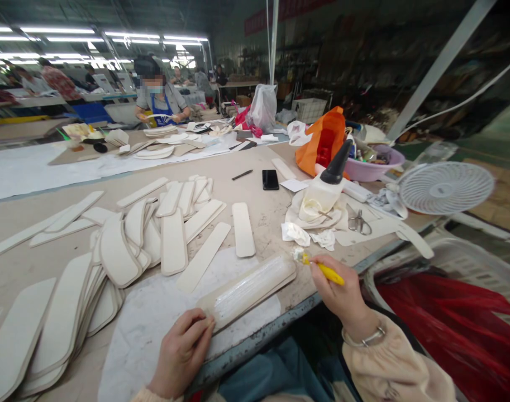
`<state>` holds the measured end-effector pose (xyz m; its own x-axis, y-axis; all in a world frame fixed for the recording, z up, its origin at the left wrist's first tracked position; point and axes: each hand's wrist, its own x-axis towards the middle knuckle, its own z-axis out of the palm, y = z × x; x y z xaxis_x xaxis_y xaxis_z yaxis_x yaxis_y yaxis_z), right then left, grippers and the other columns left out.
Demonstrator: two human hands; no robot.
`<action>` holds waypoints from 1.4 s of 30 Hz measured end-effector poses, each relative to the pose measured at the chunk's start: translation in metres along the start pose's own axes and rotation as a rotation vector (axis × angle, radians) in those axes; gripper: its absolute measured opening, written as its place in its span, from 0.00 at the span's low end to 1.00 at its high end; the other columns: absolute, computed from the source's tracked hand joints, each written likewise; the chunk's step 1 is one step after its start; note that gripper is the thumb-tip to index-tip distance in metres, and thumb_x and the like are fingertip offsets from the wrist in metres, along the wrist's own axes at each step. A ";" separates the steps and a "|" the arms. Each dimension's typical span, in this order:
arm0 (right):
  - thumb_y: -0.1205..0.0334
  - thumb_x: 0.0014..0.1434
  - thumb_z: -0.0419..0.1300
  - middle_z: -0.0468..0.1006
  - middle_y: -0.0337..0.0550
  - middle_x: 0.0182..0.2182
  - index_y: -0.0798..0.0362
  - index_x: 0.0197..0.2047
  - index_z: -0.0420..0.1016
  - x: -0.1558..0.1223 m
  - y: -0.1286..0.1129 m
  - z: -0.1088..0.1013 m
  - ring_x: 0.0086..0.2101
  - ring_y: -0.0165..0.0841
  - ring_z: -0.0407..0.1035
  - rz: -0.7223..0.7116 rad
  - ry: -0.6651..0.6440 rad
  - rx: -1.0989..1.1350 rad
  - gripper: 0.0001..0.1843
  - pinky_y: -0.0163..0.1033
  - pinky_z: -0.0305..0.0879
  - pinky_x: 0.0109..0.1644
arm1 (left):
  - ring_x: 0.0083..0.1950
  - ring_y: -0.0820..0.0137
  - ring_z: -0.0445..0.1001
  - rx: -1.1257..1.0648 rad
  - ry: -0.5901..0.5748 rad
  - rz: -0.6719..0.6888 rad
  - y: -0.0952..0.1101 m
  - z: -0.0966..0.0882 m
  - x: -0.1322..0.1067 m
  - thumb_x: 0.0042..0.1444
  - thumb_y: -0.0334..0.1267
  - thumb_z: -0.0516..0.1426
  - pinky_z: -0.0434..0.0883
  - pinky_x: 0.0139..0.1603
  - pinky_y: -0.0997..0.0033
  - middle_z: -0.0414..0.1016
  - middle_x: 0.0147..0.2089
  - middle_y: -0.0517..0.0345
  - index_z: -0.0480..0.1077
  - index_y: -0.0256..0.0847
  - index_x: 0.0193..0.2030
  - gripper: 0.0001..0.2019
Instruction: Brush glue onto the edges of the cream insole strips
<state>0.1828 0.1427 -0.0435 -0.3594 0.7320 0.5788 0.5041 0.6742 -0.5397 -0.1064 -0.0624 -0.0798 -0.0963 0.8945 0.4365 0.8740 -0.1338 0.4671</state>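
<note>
Left fingers (195,322) pinching diagonal panel (250,287), right fingers (324,261) grasping yellow brush (330,273), bristles (298,255) apparently leftward

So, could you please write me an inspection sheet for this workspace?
Surface: table scuffed, its edge worn; white sheet under the work.
Job's things: long panel with a glossy whitish coating; brush; pale pieces heaped alongside.
Clutter: phone, scissors, crumpled tissues, orange bag.
Hands: left hand at one end of the panel; right hand holds the brush.
Cables: pale cord beyond the fan.
Surroundings: another person working opposite; ceiling lights on.
</note>
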 end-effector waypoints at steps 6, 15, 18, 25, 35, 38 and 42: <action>0.68 0.60 0.54 0.78 0.46 0.31 0.53 0.41 0.72 -0.011 -0.030 0.020 0.33 0.37 0.73 -0.210 -0.261 -0.088 0.07 0.40 0.68 0.38 | 0.39 0.71 0.73 -0.014 -0.002 0.005 -0.001 0.000 0.000 0.58 0.30 0.56 0.73 0.39 0.75 0.70 0.39 0.53 0.73 0.40 0.38 0.05; 0.60 0.64 0.52 0.72 0.38 0.24 0.51 0.40 0.70 -0.022 -0.070 0.035 0.25 0.30 0.68 0.225 -0.316 0.596 0.07 0.35 0.63 0.31 | 0.38 0.71 0.73 -0.061 0.011 -0.054 0.002 0.001 0.000 0.57 0.29 0.56 0.73 0.38 0.74 0.71 0.37 0.53 0.74 0.41 0.37 0.06; 0.55 0.64 0.52 0.65 0.32 0.18 0.52 0.40 0.69 -0.023 -0.072 0.048 0.21 0.29 0.62 0.491 -0.341 0.753 0.10 0.33 0.59 0.26 | 0.38 0.71 0.73 -0.084 0.009 -0.089 0.002 0.001 -0.002 0.57 0.29 0.56 0.73 0.38 0.74 0.71 0.37 0.53 0.74 0.41 0.37 0.06; 0.56 0.63 0.53 0.67 0.32 0.20 0.53 0.41 0.69 -0.030 -0.094 0.077 0.24 0.28 0.62 0.494 -0.547 0.848 0.10 0.33 0.59 0.31 | 0.38 0.72 0.72 -0.112 -0.001 -0.110 0.001 0.002 -0.003 0.57 0.29 0.56 0.72 0.38 0.74 0.70 0.37 0.53 0.74 0.40 0.37 0.06; 0.56 0.63 0.52 0.66 0.32 0.19 0.53 0.39 0.69 -0.029 -0.088 0.066 0.23 0.28 0.62 0.501 -0.523 0.811 0.10 0.33 0.59 0.30 | 0.38 0.71 0.73 -0.097 0.005 -0.102 0.002 0.002 -0.002 0.57 0.30 0.56 0.73 0.38 0.73 0.71 0.37 0.53 0.74 0.41 0.37 0.06; 0.58 0.62 0.53 0.65 0.31 0.19 0.52 0.36 0.70 -0.028 -0.092 0.065 0.23 0.27 0.60 0.432 -0.619 0.808 0.09 0.32 0.58 0.30 | 0.37 0.71 0.72 -0.092 0.009 -0.093 0.001 0.002 -0.003 0.57 0.29 0.56 0.72 0.37 0.73 0.70 0.37 0.53 0.74 0.40 0.37 0.06; 0.59 0.62 0.53 0.63 0.31 0.18 0.52 0.35 0.70 -0.028 -0.086 0.063 0.21 0.27 0.58 0.498 -0.539 0.770 0.08 0.32 0.56 0.28 | 0.37 0.71 0.72 -0.089 0.010 -0.088 0.001 0.002 -0.004 0.56 0.29 0.56 0.72 0.37 0.73 0.70 0.37 0.53 0.74 0.40 0.37 0.06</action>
<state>0.1004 0.0704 -0.0518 -0.6451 0.7618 -0.0593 0.1254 0.0291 -0.9917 -0.1043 -0.0651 -0.0829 -0.1758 0.9001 0.3987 0.8164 -0.0930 0.5699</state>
